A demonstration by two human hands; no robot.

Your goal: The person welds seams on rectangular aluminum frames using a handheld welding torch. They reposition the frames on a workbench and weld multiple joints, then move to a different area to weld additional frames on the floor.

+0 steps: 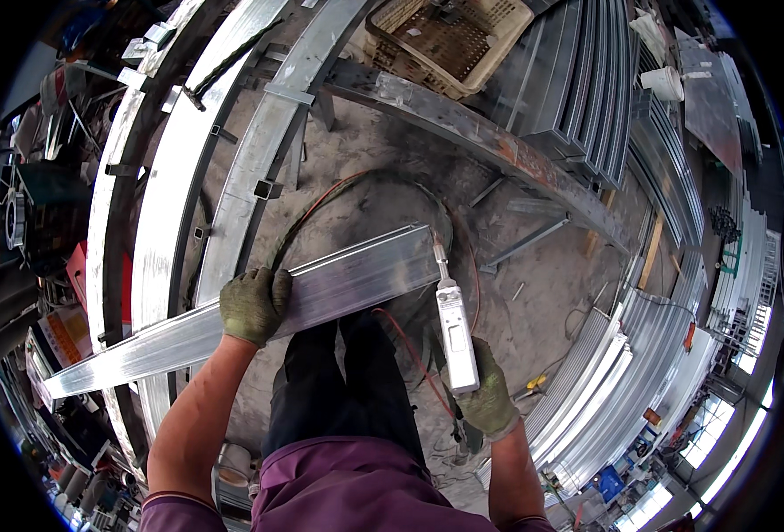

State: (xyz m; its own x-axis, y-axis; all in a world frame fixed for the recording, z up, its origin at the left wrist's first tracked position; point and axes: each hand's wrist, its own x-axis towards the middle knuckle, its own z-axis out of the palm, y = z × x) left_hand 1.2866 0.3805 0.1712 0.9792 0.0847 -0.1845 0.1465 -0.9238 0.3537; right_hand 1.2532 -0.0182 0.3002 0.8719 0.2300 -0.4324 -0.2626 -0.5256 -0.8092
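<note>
My left hand [255,306], in an olive-green work glove, is closed over the upper edge of a long silvery metal profile [356,284]. The profile slants across in front of my legs, its left part lying over the metal rails. In my right hand [488,397], gloved the same way, is a white handheld laser welding gun [457,337] with a slim metal nozzle. The nozzle tip is by the right end of the profile; whether they touch I cannot tell. My right fingers are partly hidden behind the gun.
Long metal rails [232,204] curve along the left, and a rusty beam [498,146] crosses beyond the profile. A dirty cream plastic crate [481,71] stands at the far side. Stacked metal profiles [658,337] line the right. A cable [321,199] loops over the dusty floor.
</note>
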